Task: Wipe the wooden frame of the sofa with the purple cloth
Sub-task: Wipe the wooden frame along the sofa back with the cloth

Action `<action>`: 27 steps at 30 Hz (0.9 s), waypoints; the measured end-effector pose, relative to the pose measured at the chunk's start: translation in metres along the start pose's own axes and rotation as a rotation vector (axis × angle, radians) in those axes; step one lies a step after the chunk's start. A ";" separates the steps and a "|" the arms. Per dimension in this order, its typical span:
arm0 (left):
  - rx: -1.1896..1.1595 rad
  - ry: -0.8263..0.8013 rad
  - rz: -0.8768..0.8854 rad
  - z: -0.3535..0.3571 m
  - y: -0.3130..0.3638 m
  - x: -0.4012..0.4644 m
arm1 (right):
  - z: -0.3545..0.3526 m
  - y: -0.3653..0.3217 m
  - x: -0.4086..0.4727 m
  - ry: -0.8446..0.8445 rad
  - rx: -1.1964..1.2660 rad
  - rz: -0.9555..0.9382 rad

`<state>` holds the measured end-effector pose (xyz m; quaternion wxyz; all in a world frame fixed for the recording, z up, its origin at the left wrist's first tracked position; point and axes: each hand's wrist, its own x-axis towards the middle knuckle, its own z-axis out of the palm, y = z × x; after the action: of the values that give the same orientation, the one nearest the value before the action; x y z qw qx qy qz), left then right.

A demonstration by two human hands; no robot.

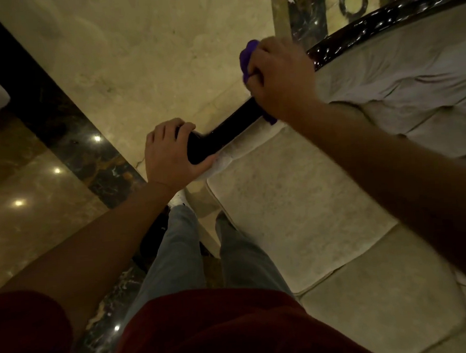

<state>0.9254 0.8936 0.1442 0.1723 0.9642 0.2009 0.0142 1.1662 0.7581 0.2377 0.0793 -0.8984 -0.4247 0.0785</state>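
Observation:
The sofa's dark glossy wooden frame (pixel 232 125) runs from the armrest end at centre up and right along the curved back rail. My right hand (pixel 281 78) is closed around the purple cloth (pixel 248 55), pressing it onto the rail where the arm meets the back. Most of the cloth is hidden under my palm, with folds showing at the top and a corner below. My left hand (pixel 169 155) grips the rounded front end of the wooden armrest.
Pale seat cushions (pixel 294 200) fill the right side, with a rumpled back cushion (pixel 399 89) behind. A polished marble floor (pixel 130 60) with a dark inlay band (pixel 72 135) lies to the left. My legs in jeans (pixel 176 248) stand beside the sofa's front corner.

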 end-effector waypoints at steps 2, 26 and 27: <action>0.027 0.002 -0.003 0.002 -0.001 -0.001 | 0.013 -0.024 -0.010 0.076 0.094 0.024; 0.072 -0.040 -0.005 0.004 -0.001 0.000 | 0.000 0.025 0.014 0.210 0.109 0.156; 0.071 -0.039 -0.004 0.004 -0.001 0.001 | 0.003 0.014 0.008 0.226 0.127 0.139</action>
<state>0.9260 0.8937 0.1405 0.1420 0.9695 0.1996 -0.0119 1.1812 0.7561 0.2313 0.1778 -0.9220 -0.3438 0.0091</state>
